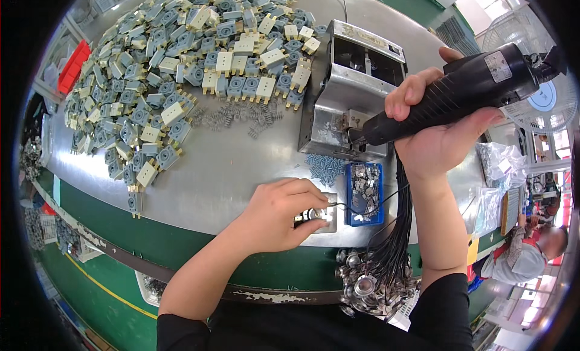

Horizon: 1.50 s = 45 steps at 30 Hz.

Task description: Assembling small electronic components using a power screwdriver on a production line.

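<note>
My right hand (438, 139) is wrapped round a black electric screwdriver (459, 94). Its tip points left, at the front of a metal screw feeder (347, 85); whether they touch I cannot tell. Closed in a pinch, my left hand (278, 215) holds a small black and pale part (310, 215) against a small metal block (330, 221) on the table. My fingers hide much of that part. A thin black cable runs from it to the right. Just beyond lie loose bluish screws (326, 168), and beside them a blue tray (382, 200) of small metal pieces.
Grey and cream plug-like units (199, 42) are heaped across the metal table, with loose springs (241, 116) at the heap's near side. Black cables (396, 239) hang over the front edge, ending in round metal parts (365, 286). A co-worker (522, 257) is at the far right.
</note>
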Motion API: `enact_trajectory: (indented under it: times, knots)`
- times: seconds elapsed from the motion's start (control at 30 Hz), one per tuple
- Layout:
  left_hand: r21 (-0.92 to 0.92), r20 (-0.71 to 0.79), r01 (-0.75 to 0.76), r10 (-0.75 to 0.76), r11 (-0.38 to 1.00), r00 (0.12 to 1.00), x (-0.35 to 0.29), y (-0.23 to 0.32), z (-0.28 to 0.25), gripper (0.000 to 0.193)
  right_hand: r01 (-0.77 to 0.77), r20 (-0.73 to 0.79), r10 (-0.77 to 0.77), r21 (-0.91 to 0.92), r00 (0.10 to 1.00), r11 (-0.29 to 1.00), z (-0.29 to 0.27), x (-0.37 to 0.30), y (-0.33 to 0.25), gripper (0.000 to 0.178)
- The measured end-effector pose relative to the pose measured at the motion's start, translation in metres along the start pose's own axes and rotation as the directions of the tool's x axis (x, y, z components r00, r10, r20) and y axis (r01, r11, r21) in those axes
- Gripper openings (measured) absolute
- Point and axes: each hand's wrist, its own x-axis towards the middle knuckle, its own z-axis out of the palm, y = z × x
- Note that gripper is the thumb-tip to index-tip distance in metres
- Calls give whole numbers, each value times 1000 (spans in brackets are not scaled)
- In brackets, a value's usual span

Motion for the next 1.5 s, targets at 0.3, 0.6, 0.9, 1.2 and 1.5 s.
enact_trajectory:
  times: [0.3,0.6,0.9,1.2,1.5]
  knots:
    - [-6,3,-6,6,1000,1000,-2,0,0,26,-21,32,21,21,999,1000,1,-3,3,108]
    - [-7,-3,-23,23,1000,1000,-3,-2,0,26,-165,157,150,94,976,982,13,-30,-16,113]
    - [8,3,-15,15,1000,1000,-3,-4,0,26,-292,215,250,189,944,938,29,-77,-33,117]
    - [2,-6,-6,6,1000,1000,-8,-5,1,26,-250,276,191,198,942,948,27,-87,-27,114]
    - [6,-14,-28,28,1000,1000,-7,-7,2,26,-275,274,221,180,936,944,30,-88,-25,117]
